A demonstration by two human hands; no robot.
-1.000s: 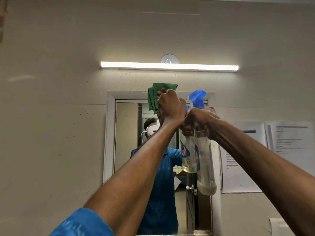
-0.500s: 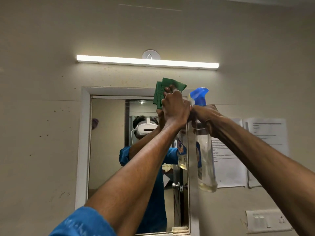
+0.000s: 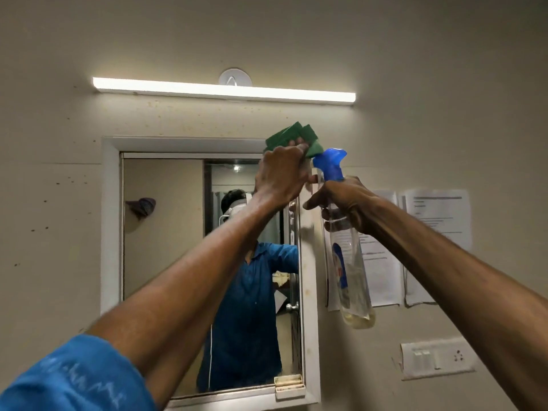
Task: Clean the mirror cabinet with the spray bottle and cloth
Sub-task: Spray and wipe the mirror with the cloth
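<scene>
Two hands are raised at the upper right corner of the mirror cabinet (image 3: 110, 221). The green cloth (image 3: 292, 137) is gripped by the left hand (image 3: 281, 176), directly against that corner. The spray bottle (image 3: 347, 247), hanging near-vertical just beside, is held at its neck by the curled fingers of the right hand (image 3: 347, 203).

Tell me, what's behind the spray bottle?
Behind the bottle hang papers taped to the wall; their left part shows only blurred through it.
</scene>
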